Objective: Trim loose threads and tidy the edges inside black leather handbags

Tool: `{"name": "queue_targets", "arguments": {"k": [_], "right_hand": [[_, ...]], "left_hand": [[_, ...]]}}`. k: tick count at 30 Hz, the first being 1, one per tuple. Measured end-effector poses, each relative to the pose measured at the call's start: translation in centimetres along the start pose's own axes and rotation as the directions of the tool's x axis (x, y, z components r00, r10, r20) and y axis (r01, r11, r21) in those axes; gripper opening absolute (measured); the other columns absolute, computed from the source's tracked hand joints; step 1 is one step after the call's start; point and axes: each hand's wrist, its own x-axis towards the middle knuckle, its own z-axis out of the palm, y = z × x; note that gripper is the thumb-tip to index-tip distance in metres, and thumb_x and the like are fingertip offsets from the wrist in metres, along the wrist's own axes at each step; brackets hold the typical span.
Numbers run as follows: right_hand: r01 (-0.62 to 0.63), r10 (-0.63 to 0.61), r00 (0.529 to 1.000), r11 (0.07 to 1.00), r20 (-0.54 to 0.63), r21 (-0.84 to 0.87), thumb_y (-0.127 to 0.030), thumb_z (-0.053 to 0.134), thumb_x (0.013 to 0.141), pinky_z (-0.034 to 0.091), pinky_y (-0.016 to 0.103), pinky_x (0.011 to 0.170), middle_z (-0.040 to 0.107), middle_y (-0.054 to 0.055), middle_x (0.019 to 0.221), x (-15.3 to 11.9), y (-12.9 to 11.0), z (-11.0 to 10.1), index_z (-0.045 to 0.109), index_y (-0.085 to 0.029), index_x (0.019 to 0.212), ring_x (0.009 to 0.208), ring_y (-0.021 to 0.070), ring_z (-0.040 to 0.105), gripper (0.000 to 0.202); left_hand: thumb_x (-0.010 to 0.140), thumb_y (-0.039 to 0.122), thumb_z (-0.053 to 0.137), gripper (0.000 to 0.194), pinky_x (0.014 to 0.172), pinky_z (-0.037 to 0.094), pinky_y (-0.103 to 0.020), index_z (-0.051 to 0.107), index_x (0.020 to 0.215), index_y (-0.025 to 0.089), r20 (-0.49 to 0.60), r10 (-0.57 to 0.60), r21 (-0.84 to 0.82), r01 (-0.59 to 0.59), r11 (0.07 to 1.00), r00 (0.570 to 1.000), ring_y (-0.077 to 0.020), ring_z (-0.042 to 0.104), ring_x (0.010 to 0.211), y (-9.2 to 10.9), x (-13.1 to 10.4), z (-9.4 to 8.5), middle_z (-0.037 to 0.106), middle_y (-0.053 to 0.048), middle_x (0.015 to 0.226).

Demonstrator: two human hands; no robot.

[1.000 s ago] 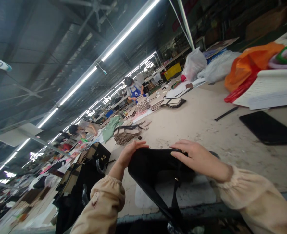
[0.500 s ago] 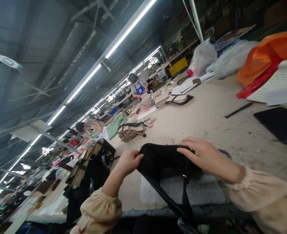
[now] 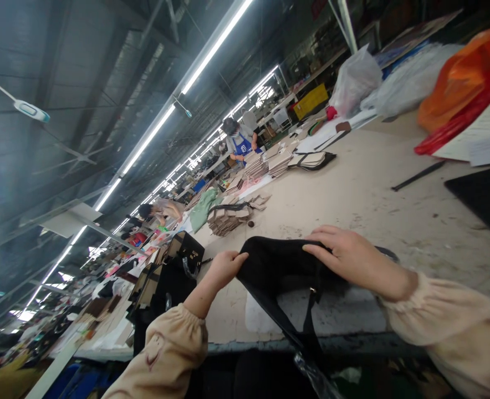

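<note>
Both my hands hold a black handbag (image 3: 284,252) at the table's near edge. My left hand (image 3: 224,270) pinches its left upper corner between thumb and fingers. Along the upper right rim, my right hand (image 3: 342,255) is closed over the edge, thumb on the near side and fingers behind. A black strap (image 3: 309,321) with a small gold-coloured fitting hangs from the bag over the table edge, partly wrapped in clear plastic. Beneath the bag lies a whitish flat sheet or board (image 3: 353,313). The bag's far side is hidden.
More black and tan bags (image 3: 174,271) stand to my left. Stacked tan pieces (image 3: 228,219) lie ahead on the table (image 3: 345,199). At right are a black flat pad (image 3: 484,197), a dark thin tool (image 3: 418,176) and an orange bag (image 3: 461,83). A person (image 3: 240,141) works farther back.
The view has tilted and shifted slightly, so the surroundings sit a little differently. Both hands keep their hold on the handbag, which looks nearly unchanged.
</note>
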Motion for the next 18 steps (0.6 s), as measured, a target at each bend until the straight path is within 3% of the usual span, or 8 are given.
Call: {"name": "queue_targets", "arguments": {"k": [4,8,12,15,18], "right_hand": [[-0.015,0.016,1.0,0.999,0.013,-0.028,-0.038,0.04,0.092,0.045,0.031,0.086,0.067,0.006,0.1,-0.2,0.0,-0.3,0.067,-0.022,0.103,0.091,0.0183,0.062,0.033],[-0.054,0.07,0.988,0.992,0.141,-0.117,-0.05,0.034,0.092,0.044,0.036,0.087,0.068,0.008,0.102,-0.5,-0.3,-0.9,0.062,-0.022,0.114,0.096,0.0232,0.062,0.045],[-0.099,0.139,0.951,0.983,0.276,-0.155,-0.06,0.03,0.089,0.046,0.039,0.078,0.07,0.008,0.095,-1.1,-0.8,-1.6,0.057,-0.026,0.121,0.091,0.0272,0.065,0.054],[-0.086,0.136,0.936,0.983,0.325,-0.165,-0.061,0.035,0.087,0.047,0.038,0.072,0.071,0.01,0.093,-1.6,-1.4,-2.0,0.055,-0.025,0.123,0.086,0.0285,0.066,0.054],[-0.078,0.132,0.936,0.982,0.326,-0.174,-0.059,0.039,0.086,0.047,0.036,0.069,0.071,0.01,0.094,-2.0,-2.1,-2.2,0.055,-0.025,0.123,0.086,0.028,0.066,0.053]], "left_hand": [[0.082,0.051,0.043,0.045,0.047,0.034,-0.024,0.062,0.061,0.016,0.141,-0.012,-0.08,0.024,0.997,0.99,-0.0142,0.054,0.046,-0.8,-0.7,0.0,0.059,-0.001,0.049],[0.081,0.038,0.047,0.036,0.051,0.036,-0.025,0.055,0.051,0.018,0.107,-0.045,-0.045,0.05,0.998,0.993,-0.0156,0.055,0.047,-0.9,-0.7,-0.2,0.056,0.0,0.041],[0.078,0.035,0.052,0.035,0.054,0.034,-0.025,0.05,0.047,0.02,0.046,-0.052,-0.024,0.053,0.998,0.998,-0.0163,0.054,0.05,-0.8,-0.2,-0.2,0.052,0.001,0.038],[0.078,0.036,0.052,0.035,0.052,0.034,-0.025,0.049,0.048,0.019,0.025,-0.059,-0.054,0.06,0.997,0.998,-0.0158,0.053,0.049,-0.9,-0.3,-0.1,0.051,0.001,0.039],[0.081,0.039,0.048,0.036,0.05,0.037,-0.024,0.056,0.054,0.017,0.073,-0.044,-0.122,0.053,0.991,0.996,-0.0152,0.055,0.047,-1.0,-0.9,0.0,0.057,-0.001,0.046]]}}
